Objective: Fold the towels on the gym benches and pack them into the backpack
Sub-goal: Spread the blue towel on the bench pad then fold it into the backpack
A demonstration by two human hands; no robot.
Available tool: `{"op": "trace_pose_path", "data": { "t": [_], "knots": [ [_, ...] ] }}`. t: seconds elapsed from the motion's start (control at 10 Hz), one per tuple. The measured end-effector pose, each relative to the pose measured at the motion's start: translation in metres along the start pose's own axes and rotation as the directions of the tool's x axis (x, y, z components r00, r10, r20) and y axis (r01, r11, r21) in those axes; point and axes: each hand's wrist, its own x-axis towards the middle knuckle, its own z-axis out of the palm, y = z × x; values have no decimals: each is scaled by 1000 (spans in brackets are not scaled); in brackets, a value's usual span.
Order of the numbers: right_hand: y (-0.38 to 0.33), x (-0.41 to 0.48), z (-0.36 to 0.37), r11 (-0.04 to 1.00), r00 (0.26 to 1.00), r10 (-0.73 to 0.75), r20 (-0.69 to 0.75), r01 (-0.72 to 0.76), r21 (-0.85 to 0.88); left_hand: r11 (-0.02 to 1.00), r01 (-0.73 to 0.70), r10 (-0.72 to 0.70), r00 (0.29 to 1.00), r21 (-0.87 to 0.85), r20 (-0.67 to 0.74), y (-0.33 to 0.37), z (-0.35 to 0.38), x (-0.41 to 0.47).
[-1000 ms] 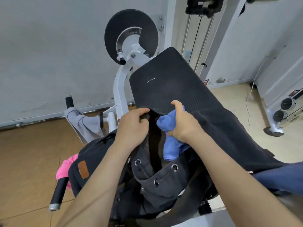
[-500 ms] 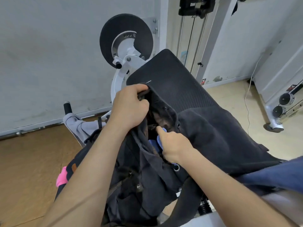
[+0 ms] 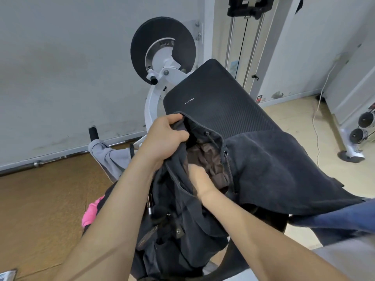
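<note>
1. Nearest, the backpack (image 3: 178,220) sags off the near end of the table (image 3: 219,102), and much of its weight seems to hang from one hand. If that support eases, the bag could slide to the floor. A pink cloth (image 3: 91,211) shows at its left side.
2. The right hand (image 3: 203,177) is sunk into the bag's mouth. Its fingers are hidden by the lining, so I cannot tell whether they grip anything. No towel shows in the opening; anything packed lies out of sight beneath that hand. A quick pull-out could drag a folded towel up with it or undo its fold.
3. The drawcord (image 3: 228,165) runs down the right edge of the mouth, just beside that wrist. It could catch on the hand and cinch the opening.
4. The left hand (image 3: 168,134) has its fingers curled round the backpack's rim and lifts it open. If this grip slips, the mouth collapses over the right hand.
5. A dark towel (image 3: 284,169) lies unfolded across the table, touching the bag's right side. Tugging the bag could pull it off the edge.
6. Farthest, a grey towel (image 3: 109,157) hangs over a bar of the machine at the left. Reaching for it while the bag is unsupported risks a spill.
</note>
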Motion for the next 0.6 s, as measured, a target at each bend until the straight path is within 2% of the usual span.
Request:
{"op": "trace_pose_path", "data": {
  "t": [0.1,0.2,0.3,0.4,0.5,0.6],
  "knots": [
    [31,49,17,999,998,-40,52,41,-30,995,77,-75,996,-60,44,-9,-2,7],
    [23,31,8,921,998,-68,18,70,-384,995,13,-20,997,95,69,-20,-2,14],
    [10,-14,-19,676,914,-395,-96,218,-704,910,-44,33,999,412,34,-46,-8,25],
    [9,-45,-44,760,906,-414,90,398,-513,899,-12,22,1000,439,-17,-82,-2,23],
    [14,-53,-40,747,932,-218,291,351,-565,946,99,-122,991,308,58,-114,14,14],
    [20,-58,-30,556,920,-246,305,392,-733,926,100,-130,990,365,58,-130,16,10]
  ]
}}
